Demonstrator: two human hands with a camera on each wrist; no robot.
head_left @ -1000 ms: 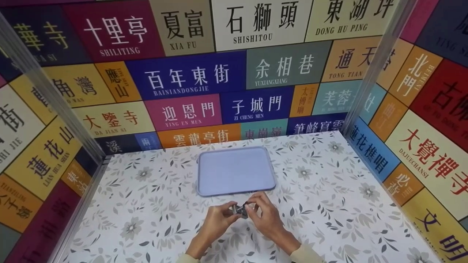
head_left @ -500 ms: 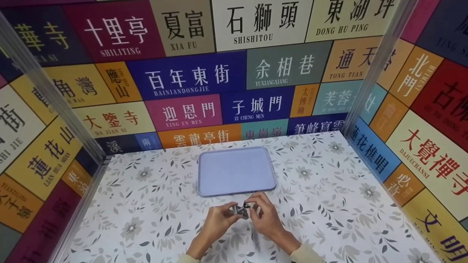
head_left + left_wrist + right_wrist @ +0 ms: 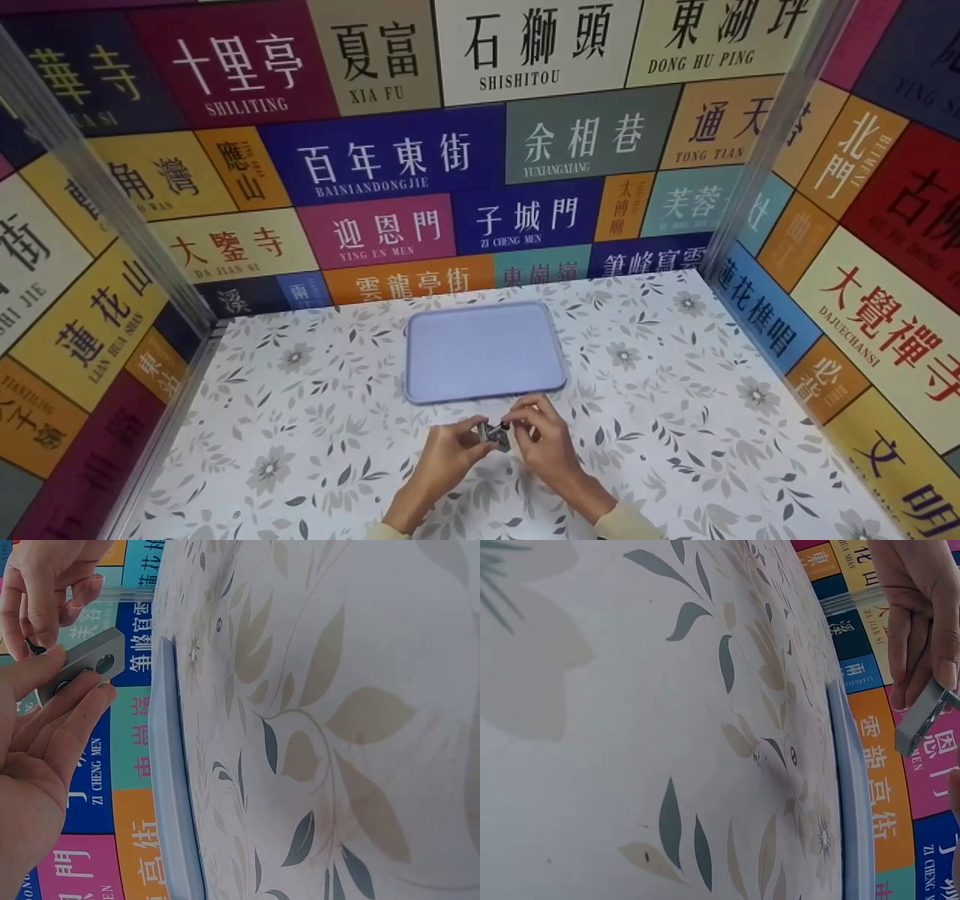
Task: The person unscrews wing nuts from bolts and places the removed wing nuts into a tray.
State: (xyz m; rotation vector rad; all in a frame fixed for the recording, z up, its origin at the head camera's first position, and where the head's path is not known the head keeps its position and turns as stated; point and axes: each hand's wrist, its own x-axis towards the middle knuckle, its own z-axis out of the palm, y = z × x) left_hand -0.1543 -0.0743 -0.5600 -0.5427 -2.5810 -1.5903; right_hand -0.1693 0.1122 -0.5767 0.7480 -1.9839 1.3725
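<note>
My left hand [image 3: 448,446] pinches a grey metal block [image 3: 94,660] between thumb and fingers, close over the table in front of the tray. A round hole shows through the block's face, and the fingers hide part of it. From its side a short threaded screw [image 3: 952,699] sticks out. My right hand [image 3: 551,446] is at the block's right side, its curled thumb and fingertips at the small dark end [image 3: 34,647] of the screw. In the right wrist view the right hand is almost wholly out of frame.
A pale lilac tray [image 3: 484,352] with a raised rim lies just beyond my hands. The table [image 3: 300,450] has a white cover with grey leaves. Sign-printed panels [image 3: 382,165] wall it in at the back and both sides.
My right thumb and fingertips have shifted slightly around the dark end of the screw, which has turned a little. The left hand and block stay nearly in place.
</note>
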